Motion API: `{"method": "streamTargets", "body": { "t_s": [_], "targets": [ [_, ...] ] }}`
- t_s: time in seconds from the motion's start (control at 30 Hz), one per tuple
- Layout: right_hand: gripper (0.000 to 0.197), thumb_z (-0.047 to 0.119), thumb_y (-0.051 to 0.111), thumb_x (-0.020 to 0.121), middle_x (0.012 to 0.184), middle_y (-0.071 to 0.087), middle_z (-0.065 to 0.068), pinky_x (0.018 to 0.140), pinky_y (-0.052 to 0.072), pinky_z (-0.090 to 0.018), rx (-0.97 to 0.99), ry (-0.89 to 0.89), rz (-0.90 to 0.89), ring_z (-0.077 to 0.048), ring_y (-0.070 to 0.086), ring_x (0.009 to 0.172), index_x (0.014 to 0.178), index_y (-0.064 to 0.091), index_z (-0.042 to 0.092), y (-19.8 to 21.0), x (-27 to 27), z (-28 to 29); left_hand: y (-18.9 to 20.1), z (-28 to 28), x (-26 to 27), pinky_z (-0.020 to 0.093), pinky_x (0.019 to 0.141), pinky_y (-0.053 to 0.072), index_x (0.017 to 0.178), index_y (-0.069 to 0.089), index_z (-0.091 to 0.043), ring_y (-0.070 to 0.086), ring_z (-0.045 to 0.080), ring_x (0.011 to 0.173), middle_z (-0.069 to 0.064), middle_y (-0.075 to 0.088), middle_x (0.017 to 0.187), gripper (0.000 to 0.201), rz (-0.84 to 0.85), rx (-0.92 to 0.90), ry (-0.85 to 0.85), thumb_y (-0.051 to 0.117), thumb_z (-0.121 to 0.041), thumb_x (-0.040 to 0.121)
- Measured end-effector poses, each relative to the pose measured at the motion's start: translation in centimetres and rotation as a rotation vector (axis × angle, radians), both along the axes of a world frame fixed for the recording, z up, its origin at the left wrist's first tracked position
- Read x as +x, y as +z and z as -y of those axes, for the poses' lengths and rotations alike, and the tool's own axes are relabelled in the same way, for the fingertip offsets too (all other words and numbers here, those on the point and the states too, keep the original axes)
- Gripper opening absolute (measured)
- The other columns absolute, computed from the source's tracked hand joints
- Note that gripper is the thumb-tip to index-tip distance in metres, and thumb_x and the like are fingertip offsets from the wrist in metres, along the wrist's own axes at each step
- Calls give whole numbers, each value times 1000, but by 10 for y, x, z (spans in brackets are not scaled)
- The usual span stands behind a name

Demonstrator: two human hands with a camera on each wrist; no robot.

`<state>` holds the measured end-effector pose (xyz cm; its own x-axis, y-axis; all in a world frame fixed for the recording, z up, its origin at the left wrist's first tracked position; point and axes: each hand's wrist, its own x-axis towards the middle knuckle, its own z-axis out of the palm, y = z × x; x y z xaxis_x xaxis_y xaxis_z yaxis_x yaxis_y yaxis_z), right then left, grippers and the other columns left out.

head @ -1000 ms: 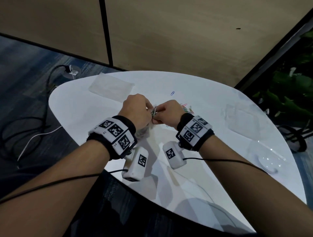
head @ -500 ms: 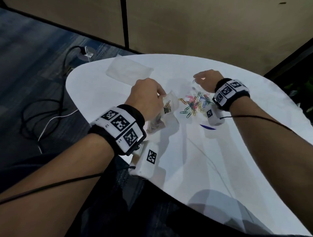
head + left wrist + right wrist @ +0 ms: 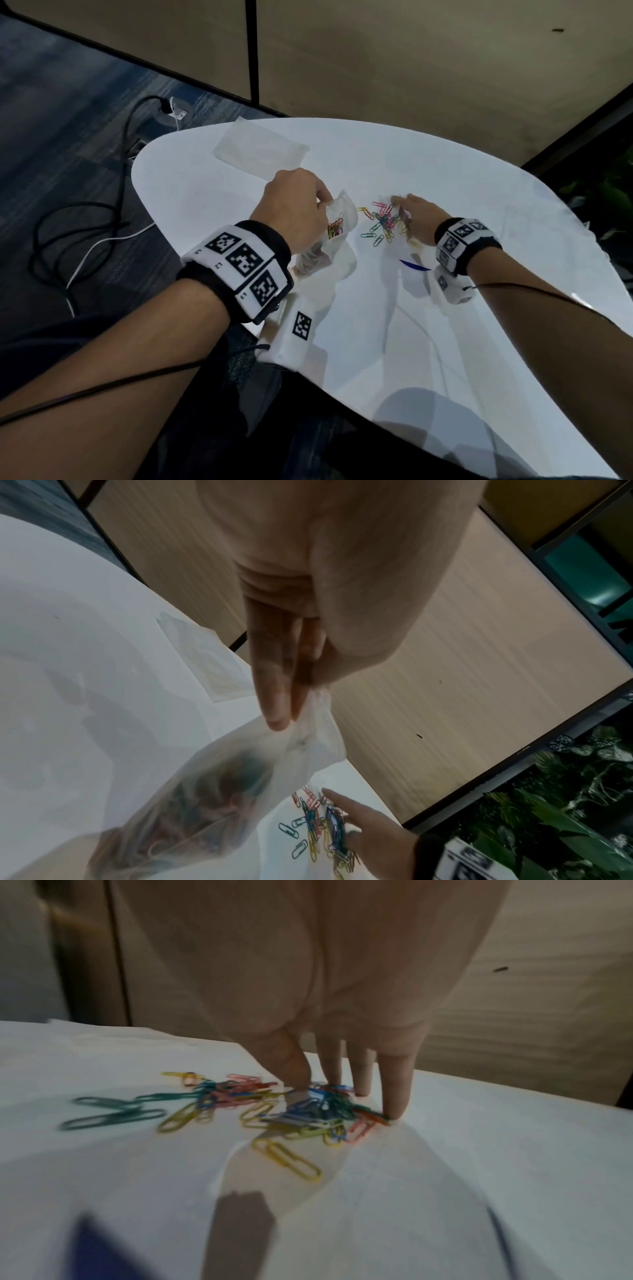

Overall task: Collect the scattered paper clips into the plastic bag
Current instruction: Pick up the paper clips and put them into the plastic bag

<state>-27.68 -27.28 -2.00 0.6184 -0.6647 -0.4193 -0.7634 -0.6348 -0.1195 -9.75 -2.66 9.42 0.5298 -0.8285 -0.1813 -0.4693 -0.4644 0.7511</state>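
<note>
The left hand (image 3: 294, 209) pinches the upper edge of a small translucent plastic bag (image 3: 337, 224) between thumb and fingers (image 3: 274, 696), holding it up just above the white rounded bench (image 3: 445, 342). A bunch of coloured wire paper clips already sits inside the bag, showing through its cloudy wall in both the head view and the left wrist view.

Just to the right of the bag, a loose heap of coloured paper clips (image 3: 382, 222) lies on the bench: yellow, green, pink, blue and orange ones, some tangled in the middle and a few single ones spread toward the bag. The right hand (image 3: 419, 219) reaches down onto the far side of this heap with its fingers straight. In the right wrist view its fingertips (image 3: 394, 1110) touch the bench and the edge of the tangle, gripping nothing.

A second flat clear plastic bag (image 3: 260, 150) lies at the far left part of the bench, well apart from both hands. Black and white cables (image 3: 85, 240) trail over the dark floor to the left.
</note>
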Motion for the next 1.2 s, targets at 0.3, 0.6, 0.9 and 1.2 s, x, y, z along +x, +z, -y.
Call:
{"method": "streamTargets", "body": {
  "t_s": [0.3, 0.6, 0.9, 1.2],
  "targets": [
    [22, 10, 60, 89, 100, 74, -11, 88, 52, -30, -261, -77, 141, -31, 67, 98, 102, 77, 11, 9, -26, -20, 4, 1, -10, 40, 83, 63, 103, 75, -15, 74, 29, 84, 12, 75, 99, 19, 47, 11, -26, 61, -10, 93],
    [7, -2, 67, 87, 102, 70, -21, 75, 60, -22, 877, -986, 1039, -17, 74, 76, 93, 69, -4, 42, -32, -42, 3, 11, -12, 40, 83, 62, 99, 76, -17, 74, 30, 83, 11, 76, 95, 19, 52, 26, -32, 60, -9, 93],
    [16, -2, 66, 88, 94, 72, -17, 79, 59, -21, 901, -529, 925, -20, 71, 80, 104, 69, -4, 104, 35, -125, 1, 16, -15, 40, 80, 63, 94, 78, -20, 75, 30, 81, 11, 77, 91, 13, 16, 18, 18, 66, -17, 91],
    [17, 14, 57, 97, 110, 70, -14, 91, 57, -40, 470, -477, 771, -29, 69, 99, 102, 73, 15, 89, 24, -48, -1, 4, -2, 40, 81, 63, 98, 75, -17, 74, 31, 84, 12, 75, 94, 15, -24, 1, 44, 62, -10, 93]
  ]
}}
